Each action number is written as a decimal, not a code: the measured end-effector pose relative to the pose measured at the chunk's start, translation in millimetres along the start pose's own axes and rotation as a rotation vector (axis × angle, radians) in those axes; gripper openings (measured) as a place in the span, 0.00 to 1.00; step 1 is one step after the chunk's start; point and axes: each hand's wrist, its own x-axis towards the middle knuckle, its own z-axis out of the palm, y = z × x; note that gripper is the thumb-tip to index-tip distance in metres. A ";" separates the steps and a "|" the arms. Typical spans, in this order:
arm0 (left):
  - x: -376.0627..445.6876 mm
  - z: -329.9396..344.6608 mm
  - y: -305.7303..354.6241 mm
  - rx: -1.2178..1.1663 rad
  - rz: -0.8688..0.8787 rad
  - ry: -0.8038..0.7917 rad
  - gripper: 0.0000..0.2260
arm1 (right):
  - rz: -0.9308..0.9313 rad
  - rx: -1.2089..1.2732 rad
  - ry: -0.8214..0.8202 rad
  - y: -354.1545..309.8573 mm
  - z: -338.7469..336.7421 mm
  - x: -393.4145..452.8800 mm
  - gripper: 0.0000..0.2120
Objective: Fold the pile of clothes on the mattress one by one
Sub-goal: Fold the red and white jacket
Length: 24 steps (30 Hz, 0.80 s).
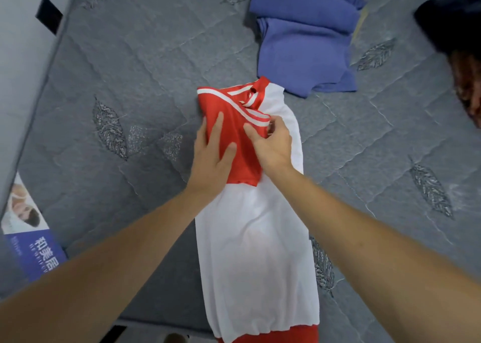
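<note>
Folding of one garment is under way: a white jersey (256, 238) with red sleeves lies lengthwise on the grey quilted mattress (125, 64), already narrowed into a long strip. A red sleeve (234, 124) with white stripes has been laid across the upper part of the strip. It is pressed flat by the left hand (212, 157), whose fingers are straight and spread on the red cloth. The striped edge of the sleeve is pinched by the right hand (273, 147), thumb against curled fingers. Just beyond the collar end, a folded blue garment (304, 43) rests on the mattress, touching or nearly touching the jersey. At the far right edge a dark heap (453, 17) is seen, probably the remaining pile. Judged from this, the sleeve-tucking step is nearly complete. Next, the sleeve would need to be smoothed and released, and the strip then doubled end to end.
</note>
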 end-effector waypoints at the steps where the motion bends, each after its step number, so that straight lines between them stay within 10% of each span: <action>1: -6.3 4.9 6.9 0.011 0.024 -0.014 0.29 | -0.058 -0.037 0.008 -0.9 -2.5 0.9 0.12; 8: 55.7 -20.7 11.9 -0.003 0.073 0.158 0.31 | -0.209 -0.331 0.009 0.4 -44.4 49.9 0.12; 12: 127.2 -60.6 23.9 -0.203 -0.118 -0.296 0.27 | -0.282 -0.359 -0.023 3.0 -45.3 68.2 0.12; 18: 158.0 -76.6 23.3 0.178 -0.179 -0.836 0.13 | -0.268 -0.395 -0.003 9.7 -40.6 76.3 0.13; 24: 179.2 -83.3 28.7 0.560 0.032 -0.710 0.11 | -0.368 -0.454 0.022 8.8 -40.0 78.2 0.06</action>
